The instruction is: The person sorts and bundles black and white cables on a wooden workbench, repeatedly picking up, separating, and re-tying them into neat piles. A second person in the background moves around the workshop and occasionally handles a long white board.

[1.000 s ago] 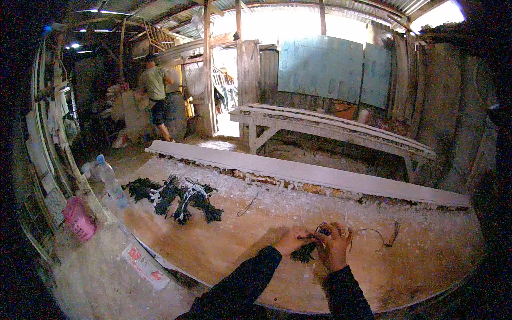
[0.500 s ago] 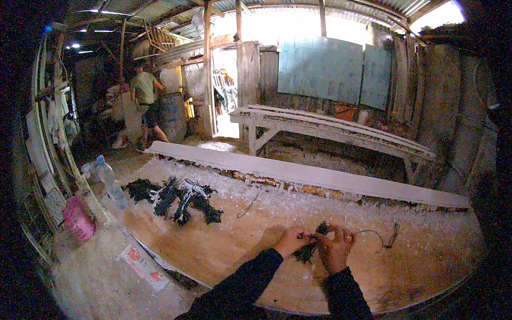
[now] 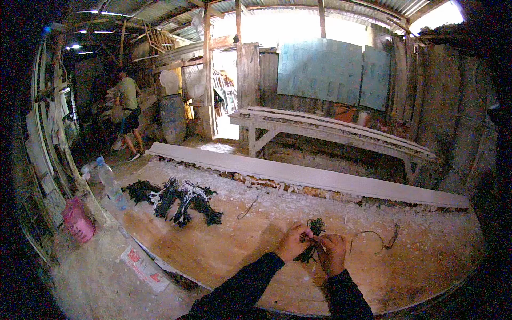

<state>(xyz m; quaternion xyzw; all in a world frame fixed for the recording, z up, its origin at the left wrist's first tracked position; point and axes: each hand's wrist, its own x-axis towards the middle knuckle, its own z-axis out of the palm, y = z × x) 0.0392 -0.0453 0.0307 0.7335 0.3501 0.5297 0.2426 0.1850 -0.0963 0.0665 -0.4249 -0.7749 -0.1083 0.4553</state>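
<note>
On the wooden board (image 3: 240, 261), a small bundle of dark strands (image 3: 316, 226) stands out above and below my hands. My left hand (image 3: 293, 243) is closed round its middle, thumb and fingers pinched together. From the right, my right hand (image 3: 333, 253) meets it, fingertips pinched close to the left ones; what lies between them is too small to make out. A thin dark cord (image 3: 368, 232) curves over the board beside my right hand, ending in a small tangle (image 3: 393, 237). Several similar dark bundles (image 3: 184, 201) with white ends lie at the left.
A short loose string (image 3: 247, 208) lies mid-board among white flakes. A pale raised ledge (image 3: 298, 172) runs along the far edge. At the left stand a clear plastic bottle (image 3: 110, 183) and a pink bag (image 3: 79, 220). Beyond are a long bench (image 3: 330, 130) and a person (image 3: 128, 101).
My right hand has turned and drawn its fingers in to a pinch by the left one. More of the bundle's top shows. The person in the back has moved left.
</note>
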